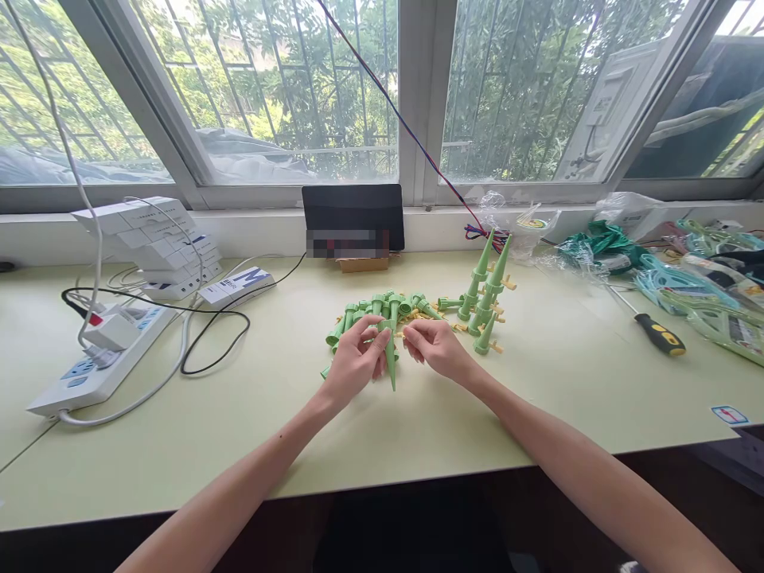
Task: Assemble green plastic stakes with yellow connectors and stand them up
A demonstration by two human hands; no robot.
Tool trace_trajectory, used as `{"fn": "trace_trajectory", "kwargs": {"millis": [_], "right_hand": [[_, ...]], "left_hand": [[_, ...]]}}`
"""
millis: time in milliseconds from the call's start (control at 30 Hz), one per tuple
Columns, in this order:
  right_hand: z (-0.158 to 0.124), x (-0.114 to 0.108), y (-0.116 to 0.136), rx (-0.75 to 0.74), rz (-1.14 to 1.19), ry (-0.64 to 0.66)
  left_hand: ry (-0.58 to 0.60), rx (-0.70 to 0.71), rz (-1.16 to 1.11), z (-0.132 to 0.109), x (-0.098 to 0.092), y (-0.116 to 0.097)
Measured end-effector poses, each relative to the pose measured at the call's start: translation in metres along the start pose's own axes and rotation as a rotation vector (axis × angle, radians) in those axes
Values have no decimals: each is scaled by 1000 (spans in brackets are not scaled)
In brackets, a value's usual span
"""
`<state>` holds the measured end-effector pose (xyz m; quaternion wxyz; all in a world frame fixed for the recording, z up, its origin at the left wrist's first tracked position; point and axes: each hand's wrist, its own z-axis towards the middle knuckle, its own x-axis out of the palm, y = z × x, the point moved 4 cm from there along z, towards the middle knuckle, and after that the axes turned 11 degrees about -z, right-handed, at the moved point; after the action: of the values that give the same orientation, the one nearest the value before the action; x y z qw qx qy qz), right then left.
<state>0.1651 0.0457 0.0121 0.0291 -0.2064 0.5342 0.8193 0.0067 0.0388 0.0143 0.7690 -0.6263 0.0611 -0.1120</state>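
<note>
My left hand (356, 362) is closed round a green plastic cone spike (391, 362) that points down toward the table edge. My right hand (434, 347) pinches something small beside the spike's top; I cannot make out what. Behind both hands lies a pile of green spikes (373, 309) mixed with small yellow pieces (418, 316). To the right of the pile stand stacked green spikes (486, 290) leaning together, with yellow tabs sticking out.
A white power strip (99, 358) with plugs and cables lies at the left, next to stacked white boxes (158, 243). A dark tablet (352, 219) leans against the sill. A yellow-handled screwdriver (656, 330) and plastic bags of green parts (686, 278) lie at the right.
</note>
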Motion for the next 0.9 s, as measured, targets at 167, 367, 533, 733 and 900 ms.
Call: {"fn": "trace_trajectory", "kwargs": {"millis": [167,367,533,733,900], "right_hand": [[0,0,-2,-4,44,2],[0,1,-3,-3,30,8],[-1,2,-3,-16,-71,34],[-1,2,-3,-4,-57,54],[-1,2,-3,1,23,21]], "left_hand": [[-3,-3,-3,0,0,-1],[-7,-23,-19,0,1,-3],[4,-27,-30,0,0,0],[20,-20,-18,0,1,1],[14,-24,-27,0,1,0]]}}
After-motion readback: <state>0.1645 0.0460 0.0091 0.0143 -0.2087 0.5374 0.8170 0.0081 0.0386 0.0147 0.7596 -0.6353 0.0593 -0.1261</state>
